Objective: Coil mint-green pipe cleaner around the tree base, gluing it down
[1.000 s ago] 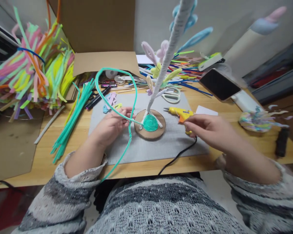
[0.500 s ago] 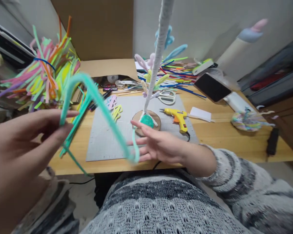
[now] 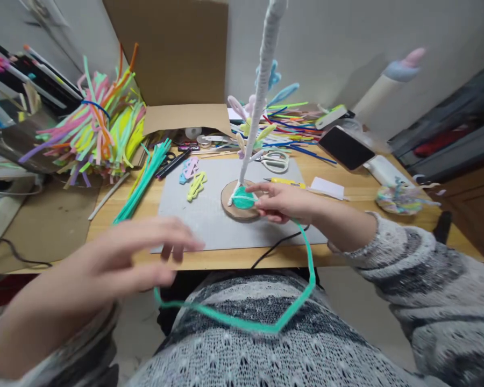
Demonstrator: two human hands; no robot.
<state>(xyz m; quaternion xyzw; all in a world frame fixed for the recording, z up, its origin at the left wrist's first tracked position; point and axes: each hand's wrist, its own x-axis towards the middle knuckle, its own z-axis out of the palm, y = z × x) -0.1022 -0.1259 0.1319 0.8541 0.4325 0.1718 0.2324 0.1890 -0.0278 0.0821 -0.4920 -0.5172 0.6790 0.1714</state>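
Note:
My right hand (image 3: 292, 201) pinches a long green pipe cleaner (image 3: 312, 269) beside a flat green coil (image 3: 244, 200). The coil lies on a round wood slice (image 3: 229, 209), at the foot of an upright white-wrapped stem (image 3: 258, 102). From my right hand the pipe cleaner hangs in a bent loop in front of the sweater. Its far end passes close below the thumb of my left hand (image 3: 133, 263), which is slightly blurred. The fingers and thumb of that hand are apart, with nothing visible between them.
A grey mat (image 3: 185, 226) bears small pastel zigzag pieces (image 3: 196, 185). A yellow glue gun (image 3: 288, 183) lies partly behind my right hand. Scissors (image 3: 275, 161), a phone (image 3: 347, 148), green pipe cleaners (image 3: 143, 183) and a large multicoloured bundle (image 3: 92, 129) surround the mat. A black cable (image 3: 272, 249) crosses the front edge.
My left hand has let go of the green pipe cleaner and moved right. The raised loop has dropped below the table edge. My right hand has gone from spread fingers to a pinch.

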